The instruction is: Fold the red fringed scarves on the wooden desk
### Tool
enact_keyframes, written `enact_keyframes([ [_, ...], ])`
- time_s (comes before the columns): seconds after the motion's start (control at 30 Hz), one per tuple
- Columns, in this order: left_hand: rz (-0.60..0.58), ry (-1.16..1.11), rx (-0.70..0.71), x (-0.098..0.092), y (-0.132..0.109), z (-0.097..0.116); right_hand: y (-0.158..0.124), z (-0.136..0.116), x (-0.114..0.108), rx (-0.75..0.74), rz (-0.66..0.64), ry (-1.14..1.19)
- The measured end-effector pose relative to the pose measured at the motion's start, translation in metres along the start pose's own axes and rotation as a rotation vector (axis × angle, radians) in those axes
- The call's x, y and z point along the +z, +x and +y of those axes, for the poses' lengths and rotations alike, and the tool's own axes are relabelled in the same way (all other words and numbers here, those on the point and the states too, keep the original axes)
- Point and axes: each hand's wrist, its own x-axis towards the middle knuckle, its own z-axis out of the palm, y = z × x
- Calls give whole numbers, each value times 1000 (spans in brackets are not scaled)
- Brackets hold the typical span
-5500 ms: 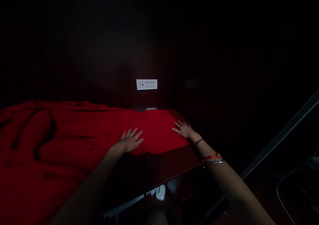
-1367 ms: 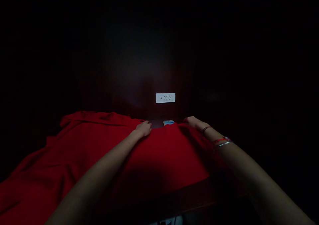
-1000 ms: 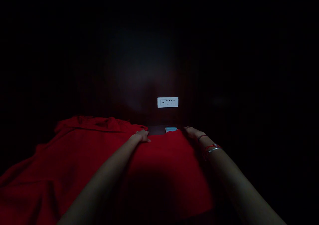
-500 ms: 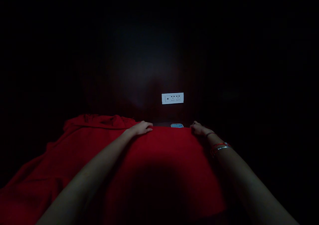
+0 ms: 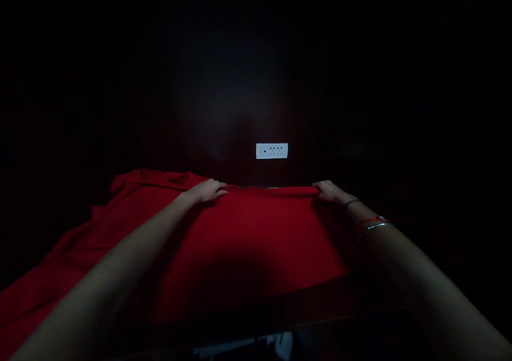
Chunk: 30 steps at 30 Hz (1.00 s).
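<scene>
A wide red cloth (image 5: pixel 256 227) spreads across a dark surface, its left side bunched and wrinkled. At its far edge, left of the middle, my left hand (image 5: pixel 208 189) is closed on the cloth, thumb and fingers pinching it. My right hand (image 5: pixel 328 190) grips the far right corner, with the edge drawn fairly straight between both hands. Bracelets (image 5: pixel 372 225) circle my right wrist. Only a thin pale sliver of a phone-like object (image 5: pixel 273 188) shows behind the cloth's far edge.
On the dark wall ahead is a white socket panel (image 5: pixel 272 151). Below the surface's near edge (image 5: pixel 320 294), pale objects (image 5: pixel 282 345) show dimly; their kind cannot be made out. Deep darkness covers both sides.
My hands have moved farther apart, stretching the far edge of the red cloth. The cloth now hides most of the phone-like object. Its near edge and the pale objects below have come into view.
</scene>
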Motion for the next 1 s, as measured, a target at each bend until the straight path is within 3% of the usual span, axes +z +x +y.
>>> enact_keyframes([
  [0.13, 108, 31, 44, -25, -23, 10, -24, -5, -22, -24, -9, -68],
  [0.3, 62, 41, 166, -46, -65, 41, -63, -14, -31, -32, -88, -182],
  [0.4, 6, 15, 203, -46, -90, 62, -91, -23, -28, 5, -226, -180],
  [0.53, -143, -78, 280, -37, -115, 88, -119, -36, -22, 93, -397, -240],
  [0.8, -394, -306, 364, -23, -134, 118, -145, -50, -11, 168, -341, -282],
  [1.0, -891, -626, 284, -13, -126, 115, -153, -59, -2, 291, -331, -272],
])
